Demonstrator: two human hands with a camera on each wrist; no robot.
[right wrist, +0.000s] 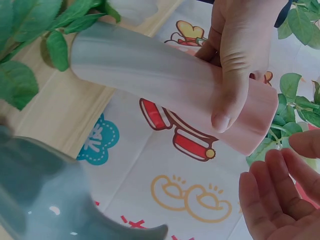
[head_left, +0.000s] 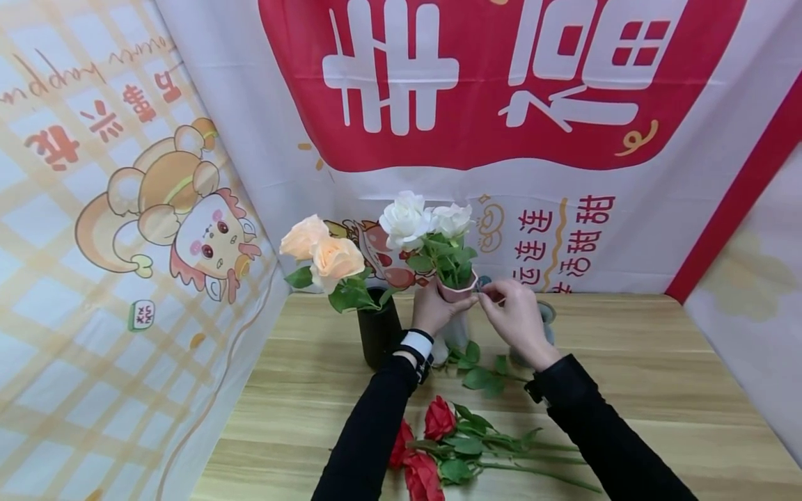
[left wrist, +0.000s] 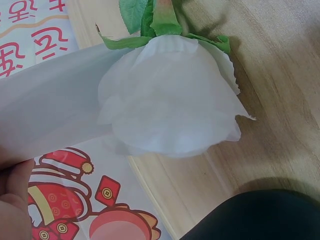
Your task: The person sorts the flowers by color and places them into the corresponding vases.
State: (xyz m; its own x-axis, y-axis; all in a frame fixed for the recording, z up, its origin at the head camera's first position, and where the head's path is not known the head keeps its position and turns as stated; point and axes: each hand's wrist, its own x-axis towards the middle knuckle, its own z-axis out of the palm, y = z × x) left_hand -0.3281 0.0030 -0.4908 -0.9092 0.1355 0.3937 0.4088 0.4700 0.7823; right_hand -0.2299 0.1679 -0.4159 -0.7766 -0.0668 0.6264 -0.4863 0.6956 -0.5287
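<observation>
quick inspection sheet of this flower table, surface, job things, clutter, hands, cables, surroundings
surface: light wood-grain table, no spills seen
job's things: pink vase holding white roses, standing near the back edge
clutter: black vase with peach roses; grey-blue vase behind the right hand; red roses and a loose leafy stem lying on the table
grippers: left hand grips the pink vase just under its rim; right hand is at the rim, fingers relaxed in the wrist view, whether it pinches anything cannot be told
cables: nothing seen
surroundings: red and white printed banner behind, cartoon-printed cloth on the left
</observation>
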